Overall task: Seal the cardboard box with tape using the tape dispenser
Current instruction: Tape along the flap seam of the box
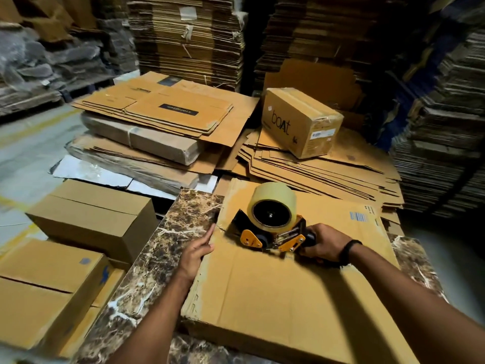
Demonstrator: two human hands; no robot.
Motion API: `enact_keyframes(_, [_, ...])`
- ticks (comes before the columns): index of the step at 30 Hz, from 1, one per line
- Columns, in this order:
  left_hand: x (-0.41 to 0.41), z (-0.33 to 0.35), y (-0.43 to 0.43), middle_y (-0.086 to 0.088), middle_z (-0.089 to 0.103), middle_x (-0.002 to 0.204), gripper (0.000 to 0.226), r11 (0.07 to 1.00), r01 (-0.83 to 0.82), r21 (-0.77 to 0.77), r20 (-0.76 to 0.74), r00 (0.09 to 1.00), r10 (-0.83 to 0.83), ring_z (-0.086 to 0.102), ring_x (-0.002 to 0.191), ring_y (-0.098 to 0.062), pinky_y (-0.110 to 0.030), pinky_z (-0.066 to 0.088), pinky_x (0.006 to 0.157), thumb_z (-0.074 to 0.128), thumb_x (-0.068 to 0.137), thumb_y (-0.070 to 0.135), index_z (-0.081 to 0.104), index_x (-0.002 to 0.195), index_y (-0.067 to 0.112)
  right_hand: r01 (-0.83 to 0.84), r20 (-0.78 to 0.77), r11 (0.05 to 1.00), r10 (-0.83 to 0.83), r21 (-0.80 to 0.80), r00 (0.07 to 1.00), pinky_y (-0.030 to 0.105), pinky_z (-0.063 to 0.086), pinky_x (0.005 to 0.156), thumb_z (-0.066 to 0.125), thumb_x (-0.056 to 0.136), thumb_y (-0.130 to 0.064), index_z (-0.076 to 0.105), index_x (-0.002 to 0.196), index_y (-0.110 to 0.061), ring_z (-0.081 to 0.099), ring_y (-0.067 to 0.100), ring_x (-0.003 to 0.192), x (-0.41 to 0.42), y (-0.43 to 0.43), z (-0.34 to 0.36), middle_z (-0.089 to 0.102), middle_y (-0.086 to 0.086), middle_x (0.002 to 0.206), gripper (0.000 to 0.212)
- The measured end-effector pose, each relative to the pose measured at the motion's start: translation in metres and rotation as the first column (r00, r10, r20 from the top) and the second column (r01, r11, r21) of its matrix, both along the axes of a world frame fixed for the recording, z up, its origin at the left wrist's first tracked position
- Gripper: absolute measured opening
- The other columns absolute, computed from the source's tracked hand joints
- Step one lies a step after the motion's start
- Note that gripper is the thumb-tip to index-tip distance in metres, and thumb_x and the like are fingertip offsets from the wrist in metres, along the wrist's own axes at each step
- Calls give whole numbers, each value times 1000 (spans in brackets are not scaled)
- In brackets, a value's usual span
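A large brown cardboard box (283,292) lies flat and low on a marble-patterned table (162,248). On its top stands an orange and black tape dispenser (270,227) carrying a roll of pale clear tape (275,203). My right hand (324,244) is closed around the dispenser's black handle and wears a dark wristband. My left hand (198,252) rests flat against the box's left edge, fingers together, holding nothing.
A sealed box printed "boat" (299,122) sits on flattened cardboard sheets (315,169) behind the table. More flat stacks (162,114) lie at the back left. Closed boxes (89,216) stand on the floor to the left. Tall cardboard piles (189,38) wall the background.
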State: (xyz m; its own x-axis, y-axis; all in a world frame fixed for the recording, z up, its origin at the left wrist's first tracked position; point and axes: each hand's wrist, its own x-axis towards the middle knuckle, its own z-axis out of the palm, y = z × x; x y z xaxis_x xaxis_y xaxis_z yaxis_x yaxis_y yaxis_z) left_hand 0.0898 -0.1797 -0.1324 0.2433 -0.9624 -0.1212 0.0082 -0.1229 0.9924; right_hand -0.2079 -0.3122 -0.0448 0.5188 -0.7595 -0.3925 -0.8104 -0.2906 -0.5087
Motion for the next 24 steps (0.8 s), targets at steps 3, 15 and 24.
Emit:
enact_keyframes(3, [-1,-1,2,1,41,132,60,999,-35,21,30,999,34,40,123,-9,-24,30,103,63,71,30,42,127,27,15,-2,1000,-15,-6,1000,26,51,51,70,79,-22,64,86,-24,63,12,55,0,0,-3,70,-2,73,10])
enact_keyframes(15, [-7,24,-13,13,1,151,58,987,126,104,741,652,-162,1,140,-7,-35,7,115,44,95,9,18,144,25,35,7,999,-35,-12,999,26,52,59,71,75,-23,65,89,-21,66,15,70,2,1,-6,71,-1,83,15])
enact_keyframes(24, [-25,23,-15,14,10,151,50,969,120,215,932,271,-241,-2,140,-12,-38,5,115,32,95,52,36,140,29,-2,8,999,2,-47,1000,21,45,54,71,78,-27,59,83,-29,61,11,65,-20,-1,6,66,-6,78,12])
